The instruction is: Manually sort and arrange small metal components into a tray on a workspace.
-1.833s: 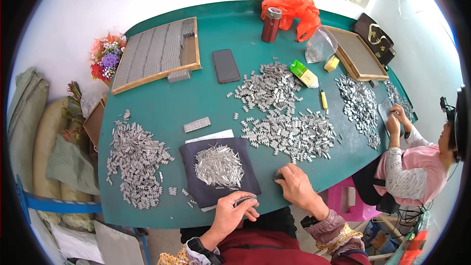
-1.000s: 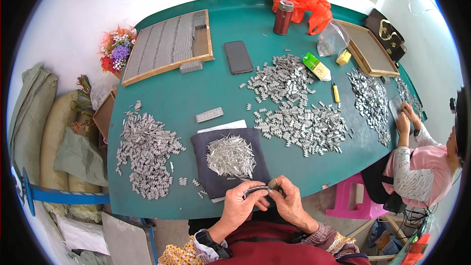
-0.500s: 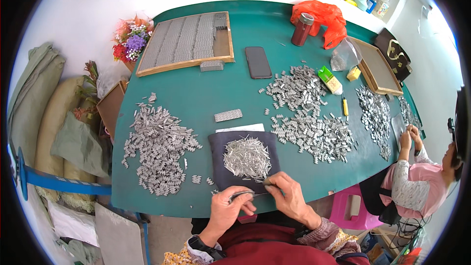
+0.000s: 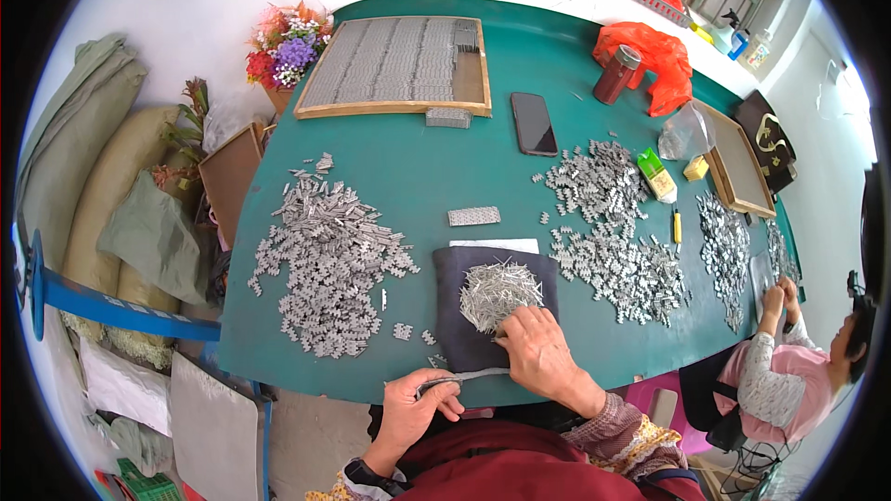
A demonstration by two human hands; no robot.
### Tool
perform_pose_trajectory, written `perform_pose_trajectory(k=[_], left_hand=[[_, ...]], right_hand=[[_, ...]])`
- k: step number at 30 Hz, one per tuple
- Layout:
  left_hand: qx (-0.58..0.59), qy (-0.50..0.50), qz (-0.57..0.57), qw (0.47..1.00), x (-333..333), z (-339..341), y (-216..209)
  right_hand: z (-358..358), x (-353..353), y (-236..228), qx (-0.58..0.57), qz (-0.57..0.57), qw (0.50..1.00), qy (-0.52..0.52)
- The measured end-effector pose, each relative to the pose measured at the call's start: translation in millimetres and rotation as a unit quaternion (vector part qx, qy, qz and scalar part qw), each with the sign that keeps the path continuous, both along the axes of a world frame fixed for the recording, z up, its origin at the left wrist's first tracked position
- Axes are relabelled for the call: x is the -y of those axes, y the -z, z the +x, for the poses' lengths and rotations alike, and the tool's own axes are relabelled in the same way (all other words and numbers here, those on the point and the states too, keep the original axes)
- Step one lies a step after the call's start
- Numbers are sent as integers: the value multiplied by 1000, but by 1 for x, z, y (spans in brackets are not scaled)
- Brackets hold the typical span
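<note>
My left hand point(image 4: 418, 411) is closed around a thin grey strip point(image 4: 481, 374) at the table's near edge. The strip's free end reaches toward my right wrist. My right hand point(image 4: 546, 364) is at the near edge of a heap of thin silver metal pins point(image 4: 499, 289), its thumb and fingertips pressed together; whatever lies between them is hidden. Under the pins is a dark folded cloth point(image 4: 457, 336). Small toothed grey metal pieces point(image 4: 329, 264) form a large pile to the left, with a few loose pieces point(image 4: 403, 330) beside the cloth.
Ahead lies a block of joined pieces point(image 4: 473, 215). A wooden tray point(image 4: 394, 112) of rows, a phone point(image 4: 534, 123) and a red flask point(image 4: 616, 76) stand farther back. More pieces point(image 4: 617, 274) spread rightward, near a yellow-handled tool point(image 4: 677, 226). Another person point(image 4: 798, 362) works at the far right.
My right hand has moved from beside the strip's end forward to the pins. My left hand keeps hold of the strip, and the whole view has shifted slightly.
</note>
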State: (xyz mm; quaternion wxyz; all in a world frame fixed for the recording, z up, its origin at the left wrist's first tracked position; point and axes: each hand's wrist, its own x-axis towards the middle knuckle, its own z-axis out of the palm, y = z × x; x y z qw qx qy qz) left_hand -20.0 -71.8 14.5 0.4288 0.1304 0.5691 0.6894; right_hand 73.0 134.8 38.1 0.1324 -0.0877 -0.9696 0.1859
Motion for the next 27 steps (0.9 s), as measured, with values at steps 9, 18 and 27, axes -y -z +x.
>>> perform_pose_trajectory(k=[9,18,27], left_hand=[[-26,51,-1,998,-27,-5,-8],[-78,71,0,994,-52,2,-18],[-92,72,0,993,-57,6,-17]], right_hand=[[4,-7,-10,-56,-176,982,33],[16,-6,0,-56,-599,791,106],[22,-3,9,-95,-645,751,103]])
